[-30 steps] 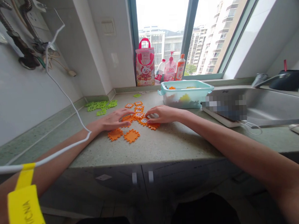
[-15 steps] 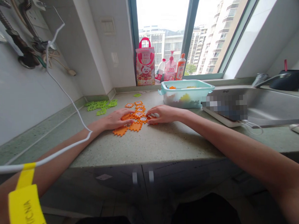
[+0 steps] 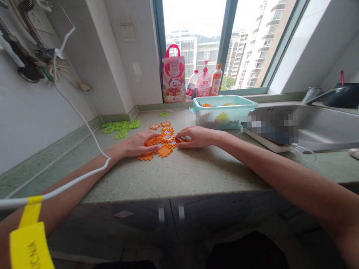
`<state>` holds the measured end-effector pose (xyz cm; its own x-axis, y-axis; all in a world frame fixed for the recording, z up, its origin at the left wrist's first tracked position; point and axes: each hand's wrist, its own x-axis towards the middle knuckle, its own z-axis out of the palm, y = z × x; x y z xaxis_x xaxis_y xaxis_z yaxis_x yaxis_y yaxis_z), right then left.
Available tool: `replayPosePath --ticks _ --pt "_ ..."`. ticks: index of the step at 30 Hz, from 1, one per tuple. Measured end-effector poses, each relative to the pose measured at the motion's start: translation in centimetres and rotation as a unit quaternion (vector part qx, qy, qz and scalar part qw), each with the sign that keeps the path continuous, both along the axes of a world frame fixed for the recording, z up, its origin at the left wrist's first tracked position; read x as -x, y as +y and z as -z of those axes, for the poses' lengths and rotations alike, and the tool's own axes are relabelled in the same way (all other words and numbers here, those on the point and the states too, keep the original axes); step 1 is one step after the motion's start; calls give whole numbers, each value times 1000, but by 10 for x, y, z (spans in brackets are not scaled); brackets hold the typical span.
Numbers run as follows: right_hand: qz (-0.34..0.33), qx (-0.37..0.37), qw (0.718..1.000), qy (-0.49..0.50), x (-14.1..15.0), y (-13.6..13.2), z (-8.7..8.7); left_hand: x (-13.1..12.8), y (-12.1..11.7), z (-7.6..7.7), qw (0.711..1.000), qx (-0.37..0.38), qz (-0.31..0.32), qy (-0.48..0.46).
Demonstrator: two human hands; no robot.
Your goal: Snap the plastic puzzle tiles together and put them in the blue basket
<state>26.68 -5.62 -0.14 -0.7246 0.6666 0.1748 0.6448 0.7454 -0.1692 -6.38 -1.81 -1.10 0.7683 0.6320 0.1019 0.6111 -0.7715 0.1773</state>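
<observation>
Several flat orange pieces (image 3: 165, 151) with jagged, toothed edges lie bunched and overlapping on the counter. Some carry white printed squares with dark marks. My left hand (image 3: 140, 144) cups the left side of the bunch, thumb and fingers apart, touching the pieces. From the right, my right hand (image 3: 196, 136) rests against the bunch, its fingers bent and the thumb apart, with a bit of orange showing between them. Its fingertips are partly hidden. Farther left lie several overlapping green pieces (image 3: 119, 126) of a similar cut, and one single green piece (image 3: 164, 114) is at the back.
A light blue plastic tub (image 3: 223, 113) with colourful pieces inside stands behind my right hand. Beyond it are a pink bag (image 3: 173, 79) and several bottles by the window. A steel sink (image 3: 330, 124) is at the right. A white cable (image 3: 86, 118) hangs across my left forearm.
The front orange pieces have shifted slightly to the right, closer to the rest of the bunch. Both hands stay at nearly the same spots.
</observation>
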Motion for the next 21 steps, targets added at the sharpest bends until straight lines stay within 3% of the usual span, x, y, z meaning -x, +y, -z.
replayPosePath --ticks 21 --pt "-7 9 1000 9 -1 -1 -1 -5 -4 -5 1000 4 8 4"
